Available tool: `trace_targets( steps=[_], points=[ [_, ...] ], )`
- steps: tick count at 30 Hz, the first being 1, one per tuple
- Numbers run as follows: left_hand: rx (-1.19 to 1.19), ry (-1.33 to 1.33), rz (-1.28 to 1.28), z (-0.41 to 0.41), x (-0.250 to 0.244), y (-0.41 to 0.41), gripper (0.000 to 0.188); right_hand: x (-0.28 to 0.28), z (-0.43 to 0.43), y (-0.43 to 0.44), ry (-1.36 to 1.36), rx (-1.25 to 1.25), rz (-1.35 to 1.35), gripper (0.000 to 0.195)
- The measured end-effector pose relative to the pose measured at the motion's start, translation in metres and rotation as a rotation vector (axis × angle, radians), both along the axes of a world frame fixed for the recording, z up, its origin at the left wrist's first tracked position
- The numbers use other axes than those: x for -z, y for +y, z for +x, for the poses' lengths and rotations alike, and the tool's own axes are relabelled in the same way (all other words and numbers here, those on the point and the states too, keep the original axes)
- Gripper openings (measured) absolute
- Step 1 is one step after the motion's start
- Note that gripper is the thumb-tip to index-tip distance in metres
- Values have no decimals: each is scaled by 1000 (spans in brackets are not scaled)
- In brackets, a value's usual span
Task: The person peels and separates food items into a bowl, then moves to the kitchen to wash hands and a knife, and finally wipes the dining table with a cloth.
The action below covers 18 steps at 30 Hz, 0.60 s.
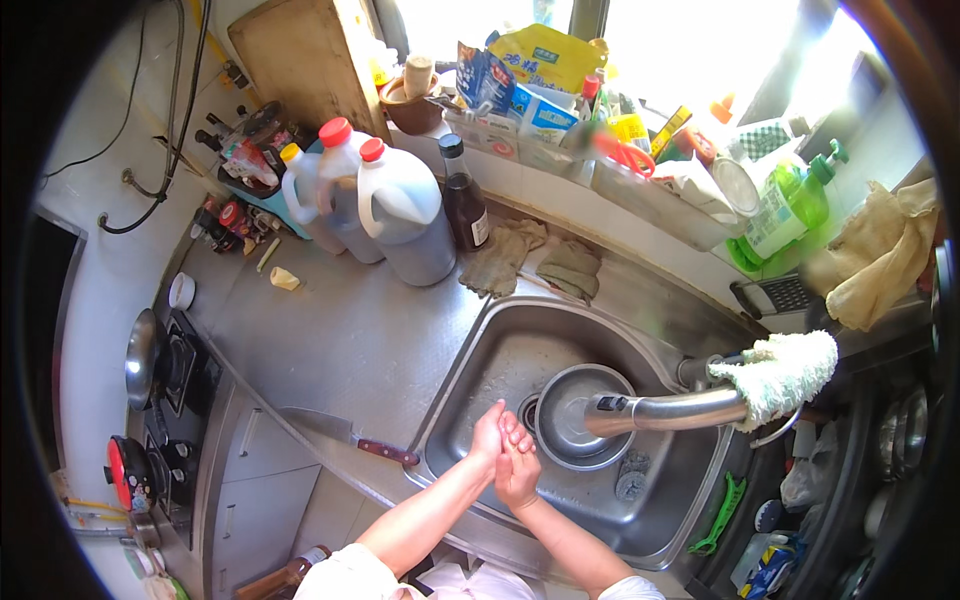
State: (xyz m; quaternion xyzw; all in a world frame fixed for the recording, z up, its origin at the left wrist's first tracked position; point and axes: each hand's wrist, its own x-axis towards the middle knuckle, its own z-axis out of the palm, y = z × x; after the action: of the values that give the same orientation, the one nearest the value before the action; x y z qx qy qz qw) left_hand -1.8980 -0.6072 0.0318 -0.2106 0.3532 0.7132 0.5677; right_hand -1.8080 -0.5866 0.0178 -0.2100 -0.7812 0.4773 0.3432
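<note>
My left hand point(487, 439) and my right hand point(517, 472) are pressed together over the near left side of a stainless-steel sink point(517, 345). Their fingers are curled against each other, and no object shows between them; the palms are hidden. Just beyond them, a round metal basin point(551, 435) sits on the sink floor beside the drain point(529, 411). The faucet point(675, 412) reaches over this basin from the right. A steel scouring pad point(631, 480) lies right of my hands. On the counter to the left rests a kitchen knife point(337, 431), its handle near the sink rim.
Large plastic jugs point(412, 225) and a dark glass bottle point(465, 202) stand behind the counter's middle. Cloths point(502, 259) lie behind the sink. A white towel point(787, 375) drapes the faucet. A green peeler point(720, 517) lies at the right rim. The stove point(184, 367) is left.
</note>
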Motion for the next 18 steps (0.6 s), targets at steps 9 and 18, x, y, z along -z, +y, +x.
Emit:
trace_targets(
  steps=[9, 18],
  points=[
    [156, 717, -84, 36, 95, -10, 49, -28, -8, 9, -133, -150, -357, 59],
    [890, 1341, -642, 52, 33, -35, 31, 62, 25, 53, -268, 133, -1181, 36]
  ],
)
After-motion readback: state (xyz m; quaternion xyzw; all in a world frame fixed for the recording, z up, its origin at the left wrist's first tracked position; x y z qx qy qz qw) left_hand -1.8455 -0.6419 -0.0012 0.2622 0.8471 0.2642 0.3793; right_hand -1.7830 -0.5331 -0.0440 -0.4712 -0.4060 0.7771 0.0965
